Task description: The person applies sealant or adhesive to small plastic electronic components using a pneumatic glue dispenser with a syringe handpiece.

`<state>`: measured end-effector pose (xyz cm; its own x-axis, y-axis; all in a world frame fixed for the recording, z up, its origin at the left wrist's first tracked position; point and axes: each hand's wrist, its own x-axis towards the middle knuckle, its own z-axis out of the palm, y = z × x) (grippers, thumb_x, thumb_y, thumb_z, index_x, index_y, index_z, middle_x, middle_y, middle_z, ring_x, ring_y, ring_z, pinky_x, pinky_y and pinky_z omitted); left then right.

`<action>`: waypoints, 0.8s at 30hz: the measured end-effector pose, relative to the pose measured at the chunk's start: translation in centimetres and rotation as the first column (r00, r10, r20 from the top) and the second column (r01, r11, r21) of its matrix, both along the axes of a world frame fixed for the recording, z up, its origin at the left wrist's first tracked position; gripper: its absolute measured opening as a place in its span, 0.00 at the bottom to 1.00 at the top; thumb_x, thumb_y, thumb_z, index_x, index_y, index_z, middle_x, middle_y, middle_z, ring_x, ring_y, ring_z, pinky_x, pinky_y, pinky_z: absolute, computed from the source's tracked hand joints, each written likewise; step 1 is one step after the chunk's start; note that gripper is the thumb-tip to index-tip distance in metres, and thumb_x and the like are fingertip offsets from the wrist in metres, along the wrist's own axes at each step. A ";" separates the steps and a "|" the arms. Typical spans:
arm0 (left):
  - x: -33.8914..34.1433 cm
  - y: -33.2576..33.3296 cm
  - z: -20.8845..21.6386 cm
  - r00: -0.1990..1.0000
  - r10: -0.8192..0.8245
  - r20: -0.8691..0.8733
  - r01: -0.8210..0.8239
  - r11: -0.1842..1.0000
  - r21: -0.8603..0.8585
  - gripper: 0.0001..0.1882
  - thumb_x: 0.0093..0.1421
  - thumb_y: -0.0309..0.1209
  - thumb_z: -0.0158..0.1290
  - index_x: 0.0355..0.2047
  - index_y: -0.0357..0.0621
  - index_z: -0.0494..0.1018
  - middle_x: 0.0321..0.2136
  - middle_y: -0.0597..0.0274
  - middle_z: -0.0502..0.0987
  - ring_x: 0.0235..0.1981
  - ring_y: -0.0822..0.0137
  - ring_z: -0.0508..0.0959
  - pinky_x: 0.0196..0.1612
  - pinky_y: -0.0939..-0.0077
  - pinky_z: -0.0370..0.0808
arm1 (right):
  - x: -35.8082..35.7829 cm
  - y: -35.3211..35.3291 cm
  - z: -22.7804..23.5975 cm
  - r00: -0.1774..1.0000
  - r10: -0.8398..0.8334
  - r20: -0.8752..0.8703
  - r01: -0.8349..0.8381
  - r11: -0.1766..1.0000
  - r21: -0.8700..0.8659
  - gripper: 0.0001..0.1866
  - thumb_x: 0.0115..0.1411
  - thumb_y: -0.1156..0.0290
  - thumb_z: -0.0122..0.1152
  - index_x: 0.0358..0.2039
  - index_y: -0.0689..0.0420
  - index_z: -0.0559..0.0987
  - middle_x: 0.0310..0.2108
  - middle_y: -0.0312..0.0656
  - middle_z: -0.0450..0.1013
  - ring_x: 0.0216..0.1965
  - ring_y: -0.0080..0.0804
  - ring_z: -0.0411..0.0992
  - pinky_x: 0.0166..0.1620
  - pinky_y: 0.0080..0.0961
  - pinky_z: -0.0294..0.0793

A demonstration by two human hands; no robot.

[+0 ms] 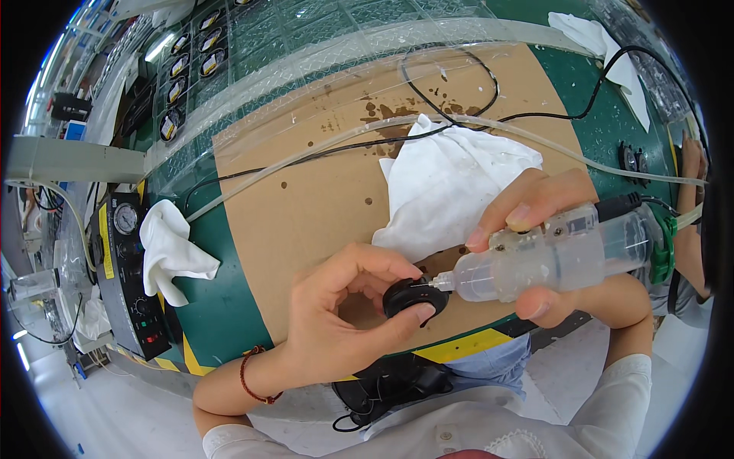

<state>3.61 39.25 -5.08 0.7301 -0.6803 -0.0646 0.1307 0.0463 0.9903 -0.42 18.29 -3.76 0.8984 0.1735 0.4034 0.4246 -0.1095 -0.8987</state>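
Your left hand (329, 314), at the lower centre of the frame, pinches a small, glossy black, round part (417, 300) between thumb and index finger, the two closed to the width of the part. Your right hand (562, 200), right of centre, grips a translucent plastic syringe (566, 258), with the thumb below and fingers above, spread to the barrel's width. The syringe nozzle points left, at the upper face of the part; contact cannot be confirmed. Beyond your hands, a crumpled white cloth (451, 183) rests on a flat brown cardboard sheet (298, 222). A black control box with a round gauge (125, 268) stands at the left of the frame.
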 end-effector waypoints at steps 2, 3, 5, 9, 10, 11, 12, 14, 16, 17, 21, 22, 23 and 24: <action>0.1 0.0 0.0 1.000 -0.009 -0.003 0.009 1.000 0.013 0.14 0.42 0.18 0.56 0.31 0.35 0.67 0.27 0.62 0.72 0.25 0.78 0.73 0.24 0.91 0.68 | 0.0 -0.1 0.0 1.000 0.002 -0.023 -0.003 1.000 -0.019 0.30 0.40 0.53 0.65 0.35 0.54 0.60 0.27 0.45 0.67 0.27 0.27 0.68 0.29 0.18 0.68; 0.1 -0.1 0.0 1.000 -0.011 -0.005 0.011 1.000 0.013 0.14 0.42 0.18 0.56 0.31 0.35 0.67 0.27 0.62 0.72 0.25 0.78 0.73 0.24 0.91 0.68 | 0.0 -0.1 0.0 1.000 0.006 -0.018 -0.006 1.000 -0.019 0.30 0.40 0.54 0.65 0.35 0.54 0.60 0.27 0.45 0.67 0.27 0.28 0.68 0.29 0.18 0.68; 0.0 -0.1 0.1 1.000 -0.011 -0.013 0.012 1.000 0.026 0.14 0.42 0.18 0.56 0.31 0.36 0.67 0.27 0.63 0.71 0.25 0.79 0.73 0.23 0.91 0.67 | 0.0 0.0 -0.1 1.000 0.010 -0.012 -0.011 1.000 -0.019 0.29 0.40 0.54 0.65 0.35 0.54 0.60 0.27 0.45 0.67 0.27 0.28 0.68 0.29 0.18 0.68; 0.0 -0.1 0.0 1.000 -0.008 -0.008 0.008 1.000 0.012 0.14 0.42 0.18 0.56 0.31 0.36 0.67 0.27 0.63 0.71 0.25 0.79 0.72 0.23 0.92 0.67 | 0.1 0.1 -0.6 1.000 0.004 0.027 -0.005 1.000 0.022 0.30 0.40 0.54 0.65 0.36 0.54 0.59 0.27 0.45 0.67 0.27 0.27 0.67 0.29 0.17 0.68; 0.0 -0.1 -0.1 1.000 -0.005 0.001 0.005 1.000 0.004 0.14 0.42 0.18 0.56 0.31 0.36 0.67 0.27 0.63 0.71 0.25 0.79 0.72 0.23 0.92 0.67 | 0.1 0.1 -0.7 0.999 0.015 0.047 -0.016 1.000 0.020 0.30 0.39 0.54 0.65 0.36 0.55 0.59 0.27 0.46 0.67 0.27 0.27 0.67 0.29 0.17 0.68; 0.0 -0.1 -0.1 1.000 -0.003 0.010 0.003 1.000 -0.004 0.14 0.42 0.18 0.56 0.31 0.36 0.67 0.27 0.63 0.71 0.25 0.79 0.72 0.23 0.92 0.67 | 0.1 0.2 -0.8 0.999 0.015 0.047 -0.016 1.000 0.020 0.30 0.39 0.54 0.65 0.36 0.55 0.59 0.27 0.46 0.67 0.27 0.27 0.67 0.29 0.17 0.68; 0.0 -0.1 -0.1 1.000 -0.003 0.009 0.003 1.000 -0.004 0.14 0.42 0.18 0.56 0.31 0.36 0.67 0.27 0.63 0.71 0.25 0.79 0.72 0.23 0.92 0.67 | 0.1 0.3 -0.9 0.999 0.011 0.051 -0.012 0.999 0.034 0.30 0.39 0.54 0.65 0.36 0.55 0.59 0.27 0.46 0.67 0.27 0.27 0.67 0.28 0.17 0.68; 0.0 0.0 0.1 1.000 -0.013 -0.010 0.013 1.000 0.011 0.14 0.42 0.18 0.56 0.31 0.36 0.67 0.27 0.63 0.71 0.25 0.79 0.72 0.23 0.92 0.67 | 0.1 0.3 -0.9 0.998 0.009 0.057 -0.012 0.999 0.050 0.31 0.39 0.54 0.65 0.36 0.55 0.59 0.27 0.46 0.67 0.27 0.27 0.67 0.28 0.16 0.68; 0.0 0.0 0.1 1.000 -0.010 -0.017 0.011 1.000 0.010 0.14 0.42 0.18 0.56 0.31 0.36 0.67 0.27 0.63 0.71 0.25 0.79 0.72 0.23 0.92 0.67 | 0.1 0.2 -0.8 0.998 0.008 0.066 -0.009 1.000 0.027 0.31 0.39 0.54 0.65 0.36 0.56 0.59 0.27 0.47 0.67 0.26 0.27 0.67 0.28 0.16 0.67; 0.0 -0.1 0.1 1.000 -0.009 -0.024 0.010 1.000 0.007 0.14 0.42 0.18 0.56 0.31 0.36 0.67 0.27 0.63 0.71 0.25 0.79 0.72 0.23 0.92 0.67 | 0.1 0.2 -0.9 0.998 0.007 0.065 -0.008 1.000 0.026 0.31 0.39 0.54 0.65 0.36 0.56 0.59 0.27 0.47 0.67 0.26 0.27 0.67 0.28 0.16 0.67; 0.0 0.0 -0.1 1.000 -0.016 -0.007 0.016 1.000 0.006 0.14 0.42 0.17 0.56 0.31 0.35 0.66 0.27 0.62 0.71 0.25 0.79 0.72 0.24 0.91 0.67 | 0.2 0.3 -1.0 0.996 0.005 0.086 -0.008 0.999 0.043 0.30 0.39 0.56 0.65 0.36 0.56 0.60 0.27 0.47 0.67 0.26 0.27 0.67 0.28 0.16 0.67; 0.0 -0.1 -0.1 1.000 -0.015 -0.006 0.015 1.000 -0.012 0.15 0.42 0.17 0.56 0.31 0.35 0.66 0.27 0.62 0.71 0.26 0.79 0.72 0.24 0.91 0.68 | 0.2 0.3 -1.1 0.996 0.004 0.088 -0.008 0.999 0.045 0.30 0.39 0.56 0.65 0.36 0.56 0.60 0.27 0.47 0.67 0.26 0.27 0.67 0.28 0.16 0.67; 0.0 -0.1 -0.1 1.000 -0.013 -0.005 0.013 0.999 -0.030 0.15 0.42 0.17 0.56 0.32 0.35 0.66 0.27 0.62 0.71 0.26 0.78 0.72 0.25 0.91 0.68 | 0.2 0.3 -1.0 0.996 0.004 0.088 -0.008 0.999 0.045 0.30 0.39 0.56 0.65 0.36 0.56 0.60 0.27 0.47 0.67 0.26 0.27 0.67 0.28 0.16 0.67; 0.0 -0.1 0.0 1.000 -0.013 -0.005 0.013 0.999 -0.030 0.15 0.42 0.17 0.56 0.32 0.35 0.66 0.27 0.62 0.71 0.26 0.78 0.72 0.25 0.91 0.68 | 0.1 0.3 -1.0 0.997 0.003 0.082 -0.007 0.999 0.050 0.30 0.39 0.56 0.65 0.36 0.56 0.60 0.27 0.47 0.67 0.26 0.27 0.67 0.28 0.16 0.67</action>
<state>3.61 39.17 -5.12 0.7207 -0.6915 -0.0480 0.1366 0.0738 0.9879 -0.27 18.60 -4.79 0.8614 0.1554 0.4836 0.4972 -0.0625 -0.8654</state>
